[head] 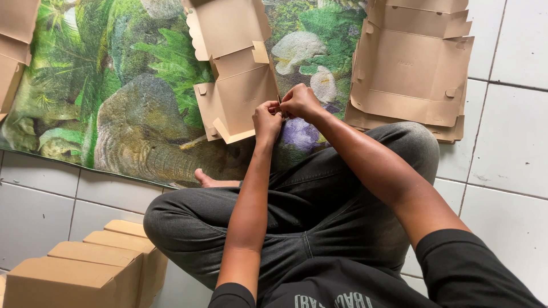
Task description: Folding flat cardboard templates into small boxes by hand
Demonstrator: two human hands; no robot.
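Note:
A partly folded tan cardboard box blank (237, 85) lies on a green printed mat (114, 97) in front of my crossed legs. Both hands meet at its right edge. My left hand (267, 118) pinches the box's side flap, and my right hand (299, 101) grips the same flap just above it. The lid part with a scalloped edge extends toward the top of the view. The fingertips are hidden behind the flap.
A stack of flat tan box blanks (411, 74) lies at the upper right, partly on white floor tiles (508, 142). Several folded boxes (85, 268) sit at the lower left. More cardboard (14, 40) shows at the top left corner.

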